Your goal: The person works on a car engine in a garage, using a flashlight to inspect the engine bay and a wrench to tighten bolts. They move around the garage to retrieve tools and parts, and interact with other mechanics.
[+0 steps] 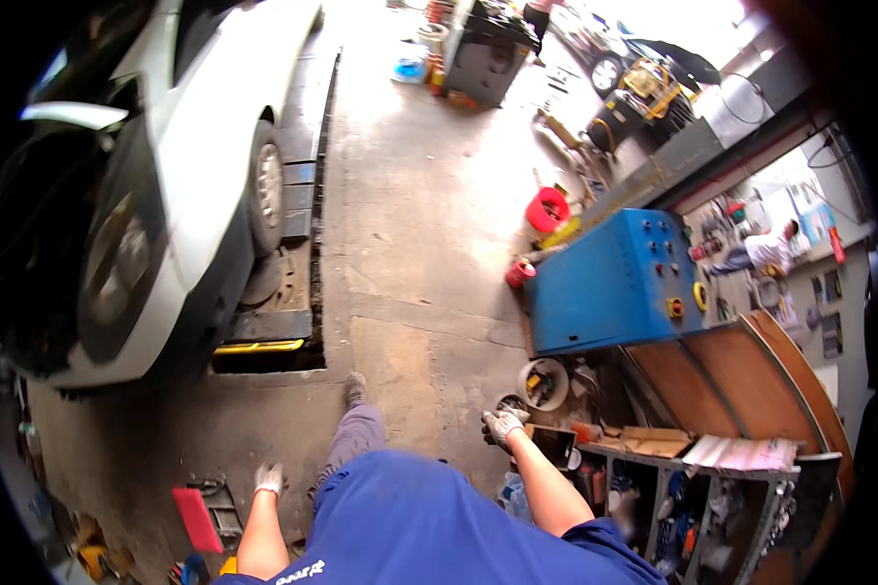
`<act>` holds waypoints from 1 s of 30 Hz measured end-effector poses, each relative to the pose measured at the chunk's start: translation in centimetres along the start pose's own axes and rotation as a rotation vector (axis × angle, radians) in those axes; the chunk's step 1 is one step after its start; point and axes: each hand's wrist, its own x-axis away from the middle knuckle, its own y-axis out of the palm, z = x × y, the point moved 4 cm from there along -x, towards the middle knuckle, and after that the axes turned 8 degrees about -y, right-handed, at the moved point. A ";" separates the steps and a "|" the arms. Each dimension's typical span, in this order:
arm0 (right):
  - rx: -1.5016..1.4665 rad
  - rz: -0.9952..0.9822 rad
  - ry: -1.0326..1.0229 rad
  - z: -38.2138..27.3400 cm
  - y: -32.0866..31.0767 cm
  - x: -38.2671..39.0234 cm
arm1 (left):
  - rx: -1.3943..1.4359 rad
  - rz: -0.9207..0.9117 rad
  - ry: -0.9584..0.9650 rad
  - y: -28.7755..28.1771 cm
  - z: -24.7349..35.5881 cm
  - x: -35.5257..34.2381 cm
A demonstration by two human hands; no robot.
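Note:
My left hand (270, 478), in a pale work glove, hangs low at my left side, above the floor beside a flat red piece (198, 520). Its fingers are too small and blurred to read. My right hand (502, 426), in a white glove with a dark palm, is held out to the right with its fingers curled. A small round dark thing (510, 402) shows just beyond those fingers; whether I grip it or it stands behind them is unclear. Close by that hand is a white bucket (563, 385) with assorted pieces inside.
A white car (205, 185) with its front opened up stands on a lift ramp (298, 210) at left. At right are a blue cabinet (595, 283), a red bucket (547, 209) and a cluttered metal shelf (693, 468). A person (771, 252) is at far right.

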 end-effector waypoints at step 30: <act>-0.615 0.496 -0.148 -57.7 -46.7 -37.9 | -1.155 -0.242 0.585 54.0 90.5 -23.4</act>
